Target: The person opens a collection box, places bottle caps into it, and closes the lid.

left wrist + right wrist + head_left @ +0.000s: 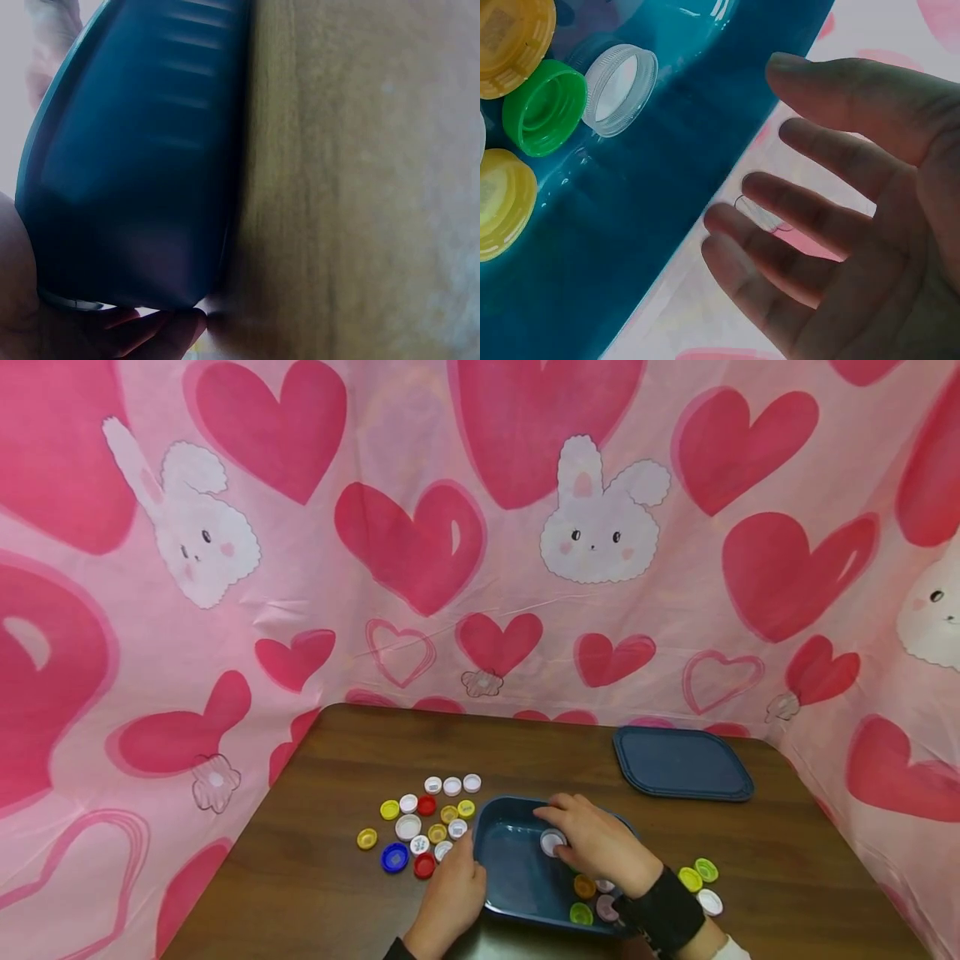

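Over the blue tub (517, 877) on the brown table (315, 893), the right hand (596, 843) hovers with fingers spread and relaxed; the right wrist view shows them straight and gripping nothing. A white cap (552, 842) sits just under its thumb, and whether skin touches it cannot be told from the head view. Several caps already lie in the tub, among them a green cap (544, 107) and a clear white cap (620, 88). The left hand (450, 897) holds the tub's near-left wall, fingers curled under its base. Judging by this, sorting loose caps into the tub is partway done. A cluster of loose caps (423, 827) lies left of the tub, so the next reach calls for a pinch there. The lid (682, 764) rests well apart.
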Motion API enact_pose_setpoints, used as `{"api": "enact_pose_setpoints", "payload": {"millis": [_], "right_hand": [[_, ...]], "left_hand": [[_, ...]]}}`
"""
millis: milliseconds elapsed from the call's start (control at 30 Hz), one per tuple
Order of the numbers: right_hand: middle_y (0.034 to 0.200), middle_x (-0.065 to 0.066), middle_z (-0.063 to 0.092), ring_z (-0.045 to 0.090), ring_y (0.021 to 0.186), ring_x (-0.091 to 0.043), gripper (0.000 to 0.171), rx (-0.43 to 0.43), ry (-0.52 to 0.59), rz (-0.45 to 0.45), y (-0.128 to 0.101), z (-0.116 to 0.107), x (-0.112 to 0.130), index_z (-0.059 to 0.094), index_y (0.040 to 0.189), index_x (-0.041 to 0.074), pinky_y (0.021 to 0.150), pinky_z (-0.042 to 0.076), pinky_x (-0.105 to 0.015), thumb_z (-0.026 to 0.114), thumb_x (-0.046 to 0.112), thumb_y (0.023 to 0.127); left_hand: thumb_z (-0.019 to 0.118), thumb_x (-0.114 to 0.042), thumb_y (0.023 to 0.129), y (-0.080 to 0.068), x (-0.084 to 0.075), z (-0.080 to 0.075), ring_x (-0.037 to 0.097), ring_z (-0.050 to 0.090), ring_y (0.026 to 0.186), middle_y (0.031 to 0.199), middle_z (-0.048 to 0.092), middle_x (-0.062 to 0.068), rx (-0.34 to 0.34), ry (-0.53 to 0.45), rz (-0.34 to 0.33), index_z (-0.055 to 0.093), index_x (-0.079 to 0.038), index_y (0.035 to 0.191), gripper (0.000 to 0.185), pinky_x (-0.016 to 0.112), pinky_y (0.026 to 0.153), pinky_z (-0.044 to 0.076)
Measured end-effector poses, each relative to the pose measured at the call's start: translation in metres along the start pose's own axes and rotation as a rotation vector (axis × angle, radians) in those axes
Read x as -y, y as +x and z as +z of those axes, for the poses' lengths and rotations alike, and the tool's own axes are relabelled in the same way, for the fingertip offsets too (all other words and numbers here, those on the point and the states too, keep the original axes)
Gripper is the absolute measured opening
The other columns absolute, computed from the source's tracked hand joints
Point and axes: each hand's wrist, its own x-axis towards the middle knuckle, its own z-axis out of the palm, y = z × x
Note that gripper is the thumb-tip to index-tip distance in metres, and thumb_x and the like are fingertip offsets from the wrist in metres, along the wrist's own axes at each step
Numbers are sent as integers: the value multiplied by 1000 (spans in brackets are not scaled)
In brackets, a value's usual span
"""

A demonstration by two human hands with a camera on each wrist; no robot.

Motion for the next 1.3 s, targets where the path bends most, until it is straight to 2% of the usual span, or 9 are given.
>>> {"api": "enact_pose_setpoints", "payload": {"millis": [167, 300, 467, 533, 733, 1033, 1300], "right_hand": [[138, -17, 57, 56, 122, -35, 58, -13, -11, 29, -3, 0, 0, 60, 138, 5, 96, 53, -51, 81, 15, 85], [141, -19, 55, 55, 124, -38, 59, -9, 23, 75, -10, 0, -5, 58, 139, 5, 97, 51, -55, 81, 13, 85], [140, -19, 55, 55, 124, -41, 62, -13, 75, 187, -30, -3, -18, 57, 140, 6, 98, 48, -60, 81, 12, 84], [140, -19, 55, 55, 124, -41, 63, -22, 82, 243, -41, -5, -26, 57, 141, 7, 99, 47, -62, 82, 12, 83], [137, -22, 56, 54, 124, -47, 63, -44, 94, 388, -75, -11, -58, 57, 140, 5, 96, 47, -64, 82, 16, 83], [127, -29, 58, 55, 116, -53, 57, -82, 87, 480, -117, -8, -106, 58, 134, -5, 91, 47, -65, 79, 11, 83], [125, -31, 58, 56, 116, -52, 51, 6, 135, 572, -138, -2, -125, 58, 132, -8, 92, 46, -65, 74, 12, 87]], "left_hand": [[53, -5, 96, 0, 1, 0, 44, 54, 127, 137, 57, 25, -9, 11, 16, 48, 6, 141, 47, 64, 105, 41], [52, -4, 95, -1, 1, 1, 45, 54, 127, 136, 57, 28, -27, 20, 47, 48, 9, 140, 47, 63, 105, 41], [52, -5, 96, -2, 1, 4, 45, 53, 128, 138, 56, 27, 2, 0, 11, 47, 9, 142, 48, 64, 105, 41], [53, -5, 96, -2, 2, 5, 45, 53, 129, 138, 56, 26, 9, -1, 4, 47, 8, 142, 48, 65, 105, 41], [53, -3, 96, -1, 2, 3, 45, 53, 128, 137, 57, 27, -25, 24, 56, 48, 8, 141, 47, 63, 106, 41], [52, -5, 97, 2, 2, -2, 44, 53, 130, 139, 56, 24, -20, 25, -6, 47, 5, 143, 48, 64, 105, 41], [52, -5, 98, 1, -2, -3, 43, 53, 130, 141, 55, 24, -2, 12, -23, 46, 5, 144, 48, 64, 105, 41]]}}
